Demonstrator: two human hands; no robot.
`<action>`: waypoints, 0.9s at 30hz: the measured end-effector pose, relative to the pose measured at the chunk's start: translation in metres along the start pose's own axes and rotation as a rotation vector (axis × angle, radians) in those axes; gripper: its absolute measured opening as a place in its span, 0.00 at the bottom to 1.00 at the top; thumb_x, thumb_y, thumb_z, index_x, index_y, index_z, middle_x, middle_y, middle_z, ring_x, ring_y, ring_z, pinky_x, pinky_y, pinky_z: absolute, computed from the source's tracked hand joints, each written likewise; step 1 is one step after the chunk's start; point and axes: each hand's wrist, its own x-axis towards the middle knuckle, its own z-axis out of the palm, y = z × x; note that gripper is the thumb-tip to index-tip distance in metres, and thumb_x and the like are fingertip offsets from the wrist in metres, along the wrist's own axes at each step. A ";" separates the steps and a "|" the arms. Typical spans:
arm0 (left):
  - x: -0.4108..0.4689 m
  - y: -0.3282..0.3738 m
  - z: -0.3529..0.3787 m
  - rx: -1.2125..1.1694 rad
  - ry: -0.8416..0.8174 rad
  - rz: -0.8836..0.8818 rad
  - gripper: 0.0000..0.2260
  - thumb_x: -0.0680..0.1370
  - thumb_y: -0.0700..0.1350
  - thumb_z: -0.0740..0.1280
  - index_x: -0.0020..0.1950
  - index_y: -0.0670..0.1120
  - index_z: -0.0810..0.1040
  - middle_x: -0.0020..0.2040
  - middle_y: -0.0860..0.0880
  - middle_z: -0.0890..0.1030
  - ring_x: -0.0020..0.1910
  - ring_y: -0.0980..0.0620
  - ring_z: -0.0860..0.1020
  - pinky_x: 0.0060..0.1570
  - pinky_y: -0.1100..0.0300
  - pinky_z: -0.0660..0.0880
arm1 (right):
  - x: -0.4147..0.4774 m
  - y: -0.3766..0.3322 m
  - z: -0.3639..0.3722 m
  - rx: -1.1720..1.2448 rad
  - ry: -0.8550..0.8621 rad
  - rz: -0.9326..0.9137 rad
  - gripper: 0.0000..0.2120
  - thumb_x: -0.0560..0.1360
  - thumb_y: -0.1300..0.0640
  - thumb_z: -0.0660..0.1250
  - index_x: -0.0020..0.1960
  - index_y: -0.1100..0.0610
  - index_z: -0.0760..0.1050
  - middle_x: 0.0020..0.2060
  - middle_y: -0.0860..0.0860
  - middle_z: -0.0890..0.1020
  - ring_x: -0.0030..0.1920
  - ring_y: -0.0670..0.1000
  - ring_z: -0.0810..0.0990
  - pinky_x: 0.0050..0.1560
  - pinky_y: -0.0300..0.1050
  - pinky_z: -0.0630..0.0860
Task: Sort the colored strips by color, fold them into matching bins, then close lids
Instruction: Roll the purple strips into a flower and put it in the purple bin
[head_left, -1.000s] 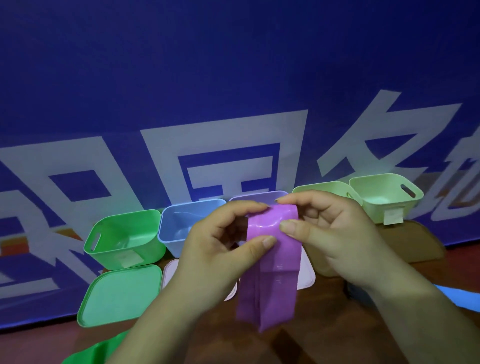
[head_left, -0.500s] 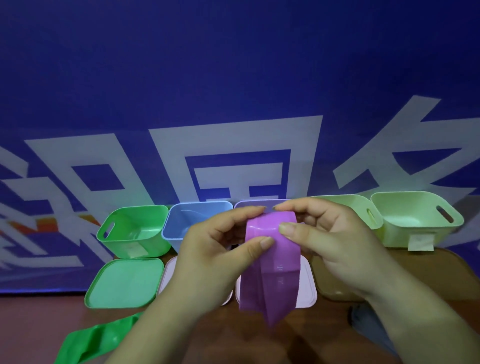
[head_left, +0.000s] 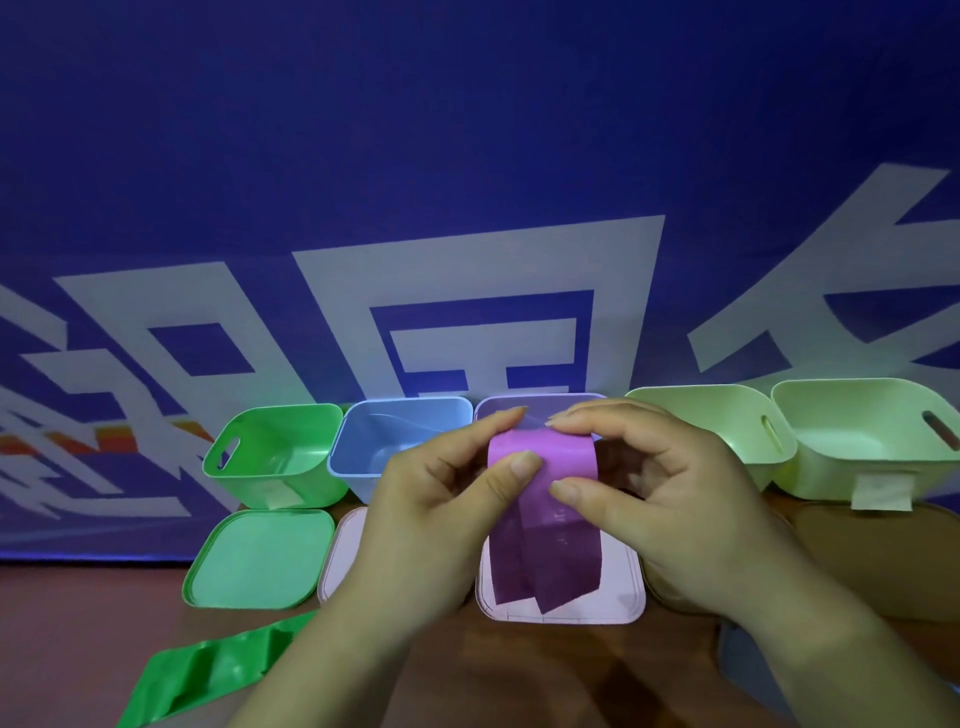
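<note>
Both the left hand (head_left: 441, 499) and right hand (head_left: 654, 499) pinch the folded purple strip (head_left: 545, 514), held in front of the purple bin (head_left: 501, 410).

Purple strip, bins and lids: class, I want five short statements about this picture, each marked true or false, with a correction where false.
1. Both the left hand and the right hand pinch the purple strip. True.
2. The green bin has its lid on. False: it stands open, and the green lid lies flat in front of it.
3. A green strip lies on the table at the lower left. True.
4. The purple strip lies inside the blue bin. False: the hands hold it up in front of the bins, over a pink lid.
5. The bin at the far right is pale green. True.
</note>
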 end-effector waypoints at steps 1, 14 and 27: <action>0.001 -0.001 0.002 0.012 0.001 0.003 0.17 0.70 0.50 0.71 0.59 0.51 0.82 0.49 0.54 0.87 0.50 0.57 0.84 0.47 0.67 0.77 | 0.000 0.002 -0.001 0.008 0.002 0.003 0.19 0.68 0.56 0.76 0.56 0.41 0.80 0.54 0.43 0.81 0.55 0.53 0.83 0.52 0.51 0.82; 0.004 -0.007 0.001 -0.007 -0.110 -0.014 0.20 0.73 0.47 0.74 0.65 0.52 0.78 0.54 0.53 0.85 0.54 0.54 0.83 0.51 0.64 0.79 | 0.001 0.005 -0.003 0.096 0.049 0.058 0.15 0.67 0.49 0.73 0.53 0.42 0.81 0.47 0.52 0.84 0.47 0.59 0.83 0.50 0.62 0.81; 0.001 -0.012 -0.005 0.031 -0.067 0.188 0.18 0.71 0.48 0.73 0.59 0.60 0.80 0.57 0.53 0.83 0.56 0.47 0.81 0.53 0.56 0.79 | 0.006 0.003 0.003 0.186 0.029 0.165 0.12 0.69 0.54 0.73 0.53 0.47 0.82 0.48 0.52 0.86 0.49 0.53 0.85 0.52 0.50 0.81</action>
